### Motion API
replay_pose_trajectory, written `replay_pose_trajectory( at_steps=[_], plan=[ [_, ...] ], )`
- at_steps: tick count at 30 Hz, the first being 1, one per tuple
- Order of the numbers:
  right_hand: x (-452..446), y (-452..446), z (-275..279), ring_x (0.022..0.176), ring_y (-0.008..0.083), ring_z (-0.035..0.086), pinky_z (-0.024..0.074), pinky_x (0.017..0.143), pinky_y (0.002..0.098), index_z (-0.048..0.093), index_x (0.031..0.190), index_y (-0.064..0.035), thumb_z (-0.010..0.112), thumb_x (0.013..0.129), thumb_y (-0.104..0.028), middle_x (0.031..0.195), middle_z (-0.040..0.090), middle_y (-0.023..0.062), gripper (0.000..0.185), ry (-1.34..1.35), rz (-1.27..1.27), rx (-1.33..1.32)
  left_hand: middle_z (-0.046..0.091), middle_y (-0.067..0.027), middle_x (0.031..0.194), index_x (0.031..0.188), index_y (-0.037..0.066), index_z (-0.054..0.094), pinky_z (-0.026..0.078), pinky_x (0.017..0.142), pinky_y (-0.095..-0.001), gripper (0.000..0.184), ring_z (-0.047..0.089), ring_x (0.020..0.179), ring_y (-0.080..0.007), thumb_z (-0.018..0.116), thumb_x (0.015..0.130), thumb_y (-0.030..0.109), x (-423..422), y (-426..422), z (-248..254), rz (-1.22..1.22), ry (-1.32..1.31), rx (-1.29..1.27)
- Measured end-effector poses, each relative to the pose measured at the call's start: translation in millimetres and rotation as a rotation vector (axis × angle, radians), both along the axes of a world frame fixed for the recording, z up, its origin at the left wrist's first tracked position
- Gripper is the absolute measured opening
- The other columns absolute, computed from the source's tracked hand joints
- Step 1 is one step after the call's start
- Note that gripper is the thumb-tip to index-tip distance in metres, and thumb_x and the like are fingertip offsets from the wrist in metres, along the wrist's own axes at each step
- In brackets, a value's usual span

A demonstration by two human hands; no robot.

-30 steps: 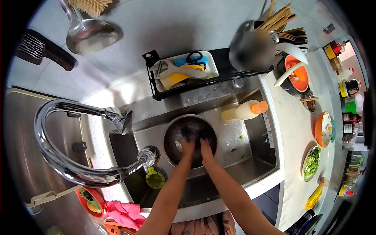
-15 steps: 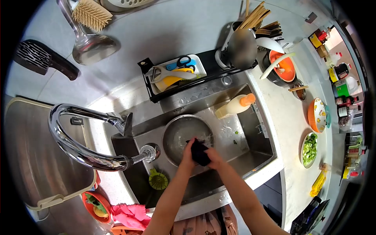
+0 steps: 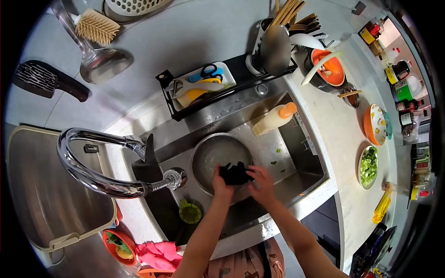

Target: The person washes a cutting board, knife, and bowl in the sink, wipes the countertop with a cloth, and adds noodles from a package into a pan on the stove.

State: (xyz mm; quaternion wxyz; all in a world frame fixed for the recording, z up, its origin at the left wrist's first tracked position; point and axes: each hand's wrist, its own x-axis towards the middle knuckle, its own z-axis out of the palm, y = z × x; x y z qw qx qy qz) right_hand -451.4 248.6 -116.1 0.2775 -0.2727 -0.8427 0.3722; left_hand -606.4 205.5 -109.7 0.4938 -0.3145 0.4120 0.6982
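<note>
A ragged-edged, soft black clump (image 3: 235,173) is held between my two hands over the metal basin (image 3: 198,160); its kind is not clear. My left hand (image 3: 222,182) cups it from the left, with the thumb along its side. At the right edge, my right hand (image 3: 261,186) grips with bent, slightly spread fingers, looser than the left. Shallow water seems to lie in the basin, which stands inside the steel sink (image 3: 289,178). Part of the basin's near rim is hidden by the hands and the clump.
The chrome faucet (image 3: 99,183) arches at left. A bottle with an orange cap (image 3: 273,121) lies in the sink near a green strainer (image 3: 190,212). Behind is a black rack (image 3: 185,111) with scissors. Chopped greens (image 3: 369,167) and an orange bowl (image 3: 373,125) sit on the right counter.
The clump has been spread wider and flatter between my hands. My right hand has loosened and shifted right, its fingers more apart. The view has tilted slightly.
</note>
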Motion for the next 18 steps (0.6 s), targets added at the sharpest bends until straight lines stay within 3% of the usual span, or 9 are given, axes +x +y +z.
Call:
replay_pose_trajectory(
  at_steps=[3, 6, 7, 10, 13, 16, 18],
  plan=[
    [-25, 5, 57, 0.110, 0.0387, 0.049, 0.0410, 0.092, 0.0430, 0.041, 0.130, -0.0097, 0.066, 0.059, -0.002, 0.136, 0.036, 0.0167, 0.076, -0.096, -0.063, -0.004, 0.059, -0.0074, 0.106, 0.099, 0.013, 0.054, 0.043, 0.091, -0.0403, 0.024, 0.054, 0.101, -0.0250, 0.044, 0.092, 0.033, 0, -1, 3, 0.001, -0.038, 0.054],
    [-37, -7, 26, 0.097, 0.0419, 0.055, 0.0469, 0.080, 0.0436, 0.043, 0.127, -0.0110, 0.067, 0.060, -0.002, 0.123, 0.049, 0.0177, 0.072, -0.200, -0.132, -0.365, 0.059, -0.0063, 0.104, 0.097, 0.014, 0.054, 0.043, 0.090, -0.0389, 0.024, 0.054, 0.099, -0.0237, 0.047, 0.091, 0.036, 3, -4, -1, -0.004, -0.167, 0.137],
    [-37, -5, 11, 0.096, 0.0421, 0.055, 0.0472, 0.079, 0.0440, 0.043, 0.126, -0.0120, 0.067, 0.060, -0.002, 0.120, 0.051, 0.0177, 0.071, -0.215, -0.116, -0.346, 0.059, -0.0059, 0.103, 0.096, 0.014, 0.054, 0.043, 0.090, -0.0384, 0.024, 0.054, 0.099, -0.0232, 0.048, 0.091, 0.037, 4, -4, -1, 0.004, -0.223, 0.151],
    [-36, 5, -4, 0.095, 0.0410, 0.055, 0.0479, 0.078, 0.0436, 0.043, 0.124, -0.0118, 0.069, 0.059, -0.005, 0.112, 0.054, 0.0178, 0.070, -0.281, -0.044, -0.278, 0.057, -0.0048, 0.104, 0.104, 0.013, 0.054, 0.043, 0.089, -0.0387, 0.031, 0.054, 0.096, -0.0229, 0.050, 0.090, 0.040, 0, -3, -6, -0.298, 0.282, -0.002],
    [-33, 22, 11, 0.092, 0.0362, 0.057, 0.0485, 0.076, 0.0401, 0.042, 0.119, -0.0078, 0.071, 0.058, -0.008, 0.103, 0.054, 0.0167, 0.068, -0.364, 0.094, -0.095, 0.056, -0.0067, 0.111, 0.115, 0.011, 0.052, 0.042, 0.090, -0.0451, 0.036, 0.054, 0.101, -0.0267, 0.046, 0.091, 0.037, -14, -1, -14, -0.695, 0.465, 0.106],
    [-33, 38, 28, 0.080, 0.0311, 0.059, 0.0500, 0.068, 0.0368, 0.044, 0.114, -0.0083, 0.070, 0.059, -0.007, 0.092, 0.054, 0.0130, 0.061, -0.349, 0.229, 0.193, 0.052, -0.0108, 0.121, 0.125, 0.009, 0.046, 0.040, 0.090, -0.0540, 0.046, 0.050, 0.110, -0.0317, 0.044, 0.090, 0.038, -42, -7, -16, -0.960, -0.244, 0.401],
    [-35, 47, 44, 0.074, 0.0280, 0.060, 0.0502, 0.064, 0.0339, 0.045, 0.110, -0.0064, 0.070, 0.058, -0.009, 0.086, 0.053, 0.0111, 0.057, -0.300, 0.295, 0.329, 0.049, -0.0133, 0.125, 0.126, 0.007, 0.045, 0.039, 0.090, -0.0579, 0.050, 0.048, 0.114, -0.0341, 0.043, 0.088, 0.040, -49, -1, -5, -0.970, -0.430, 0.579]
  ],
)
